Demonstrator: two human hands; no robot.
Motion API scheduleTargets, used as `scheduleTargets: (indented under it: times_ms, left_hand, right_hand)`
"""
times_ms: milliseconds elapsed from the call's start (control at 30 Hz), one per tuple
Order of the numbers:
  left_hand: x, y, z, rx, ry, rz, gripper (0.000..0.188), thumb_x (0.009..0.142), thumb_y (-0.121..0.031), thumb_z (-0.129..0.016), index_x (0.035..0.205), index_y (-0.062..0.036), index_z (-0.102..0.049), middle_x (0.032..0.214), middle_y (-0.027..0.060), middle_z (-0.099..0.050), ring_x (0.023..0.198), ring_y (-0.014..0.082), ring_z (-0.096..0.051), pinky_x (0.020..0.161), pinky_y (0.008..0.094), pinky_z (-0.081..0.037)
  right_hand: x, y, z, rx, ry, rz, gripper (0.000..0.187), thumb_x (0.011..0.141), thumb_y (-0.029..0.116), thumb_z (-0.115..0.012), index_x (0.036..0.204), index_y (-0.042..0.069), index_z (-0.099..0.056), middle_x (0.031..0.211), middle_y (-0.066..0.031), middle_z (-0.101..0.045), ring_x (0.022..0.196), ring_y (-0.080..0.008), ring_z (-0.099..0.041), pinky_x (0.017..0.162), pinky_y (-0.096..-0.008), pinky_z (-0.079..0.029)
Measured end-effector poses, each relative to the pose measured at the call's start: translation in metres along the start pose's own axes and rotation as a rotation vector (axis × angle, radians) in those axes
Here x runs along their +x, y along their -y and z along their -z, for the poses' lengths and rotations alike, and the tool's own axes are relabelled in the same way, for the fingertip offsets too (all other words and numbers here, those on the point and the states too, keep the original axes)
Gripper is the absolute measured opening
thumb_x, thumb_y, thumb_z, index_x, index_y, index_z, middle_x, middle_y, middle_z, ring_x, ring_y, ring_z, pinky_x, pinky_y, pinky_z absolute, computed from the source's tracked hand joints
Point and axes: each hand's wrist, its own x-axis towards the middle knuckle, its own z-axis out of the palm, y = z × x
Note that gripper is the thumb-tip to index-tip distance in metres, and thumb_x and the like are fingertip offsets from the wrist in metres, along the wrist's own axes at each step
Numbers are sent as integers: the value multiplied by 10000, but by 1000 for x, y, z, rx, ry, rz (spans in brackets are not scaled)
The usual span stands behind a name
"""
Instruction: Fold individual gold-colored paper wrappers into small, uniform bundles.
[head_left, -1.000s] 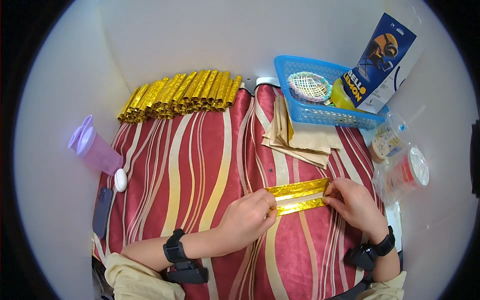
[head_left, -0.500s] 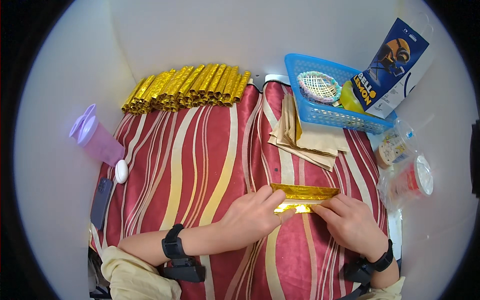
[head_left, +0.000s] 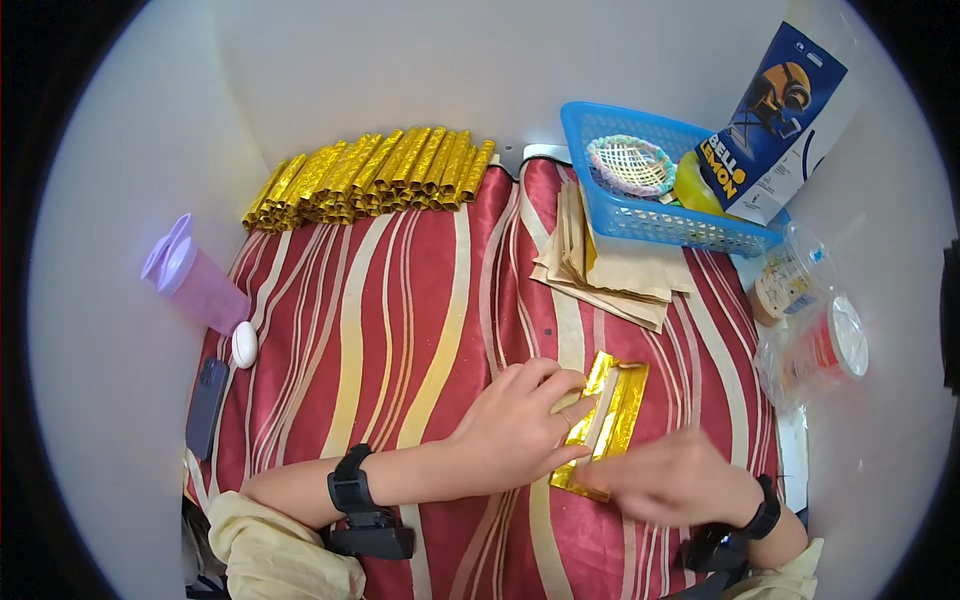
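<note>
A folded sheet of gold foil paper (head_left: 625,408) lies at a slant on the cloth in front of me, its pale inner side showing as a strip along the middle. My left hand (head_left: 520,425) has its bent fingers and thumb closed on the sheet's left edge. Over the sheet's near end is my right hand (head_left: 675,480); motion smears its fingers, so I cannot tell whether they grip the paper. Beyond the left arm, many rolled gold foil tubes (head_left: 370,175) are stacked in a row at the back left.
A red striped cloth (head_left: 400,340) covers the table. Brown paper sheets (head_left: 610,275) lie before a blue basket (head_left: 680,225) holding a woven item and a dark-blue package (head_left: 775,120). Plastic cups (head_left: 820,345) stand right; a purple bottle (head_left: 205,285), white oval case (head_left: 244,344) and phone (head_left: 206,408) left.
The gold foil paper has turned from lying crosswise to slanting toward me. My right hand has moved down and leftward to its near end. My left hand stays at its left side.
</note>
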Motion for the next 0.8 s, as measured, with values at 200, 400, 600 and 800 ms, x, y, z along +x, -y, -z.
scheduleTargets:
  times_ms: [200, 400, 600, 800]
  left_hand:
    - [3, 11, 2, -82, 103, -117, 464, 780, -307, -737, 1204, -135, -655, 1175, 48, -559, 1069, 275, -462, 919, 392, -397]
    - [8, 25, 11, -43, 51, -111, 314, 763, -253, -747, 1071, -196, -717, 1096, 21, -560, 1010, 250, -462, 848, 363, -381]
    - [3, 32, 7, -127, -17, -65, 205, 777, -207, -742, 971, -143, -737, 830, -24, -578, 852, 188, -501, 799, 319, -395]
    - [-6, 37, 18, -402, 117, 112, 331, 797, -176, -740, 1127, -157, -723, 907, -38, -671, 866, 176, -490, 868, 332, -374]
  right_hand:
    - [5, -33, 21, -113, -436, -188, 310, 829, 0, -614, 1133, 47, -651, 912, -114, -666, 869, -280, -619, 764, -361, -504]
    - [6, -39, 12, -153, -259, -244, 284, 853, 129, -659, 1128, 57, -639, 964, -99, -658, 917, -268, -609, 801, -366, -498]
    - [3, -35, 17, -128, -232, -363, 272, 829, 202, -718, 1049, 66, -633, 1036, -67, -678, 899, -259, -589, 795, -364, -485]
    - [-1, -39, 24, -173, -172, -294, 296, 746, 223, -785, 952, 88, -620, 1085, -20, -690, 876, -236, -576, 784, -361, -458]
